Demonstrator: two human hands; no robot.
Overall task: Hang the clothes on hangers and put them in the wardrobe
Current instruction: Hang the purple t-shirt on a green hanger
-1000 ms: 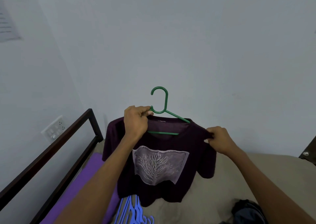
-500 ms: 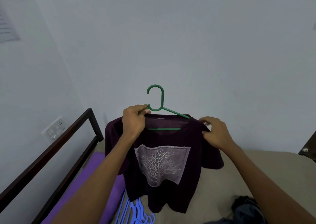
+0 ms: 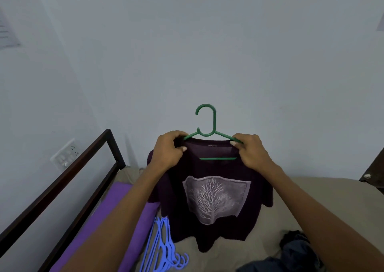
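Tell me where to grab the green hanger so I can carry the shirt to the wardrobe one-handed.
Grip the straight neck just below the hook of the hanger, coming from the near side. It stands upright and bare above the shirt, while the left hand and right hand pinch the covered shoulders. That probably leaves the hook free for a rail.

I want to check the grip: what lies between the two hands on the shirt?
In the head view, between the left hand and the right hand lies the neckline of the dark purple T-shirt, with the green hanger rising from it.
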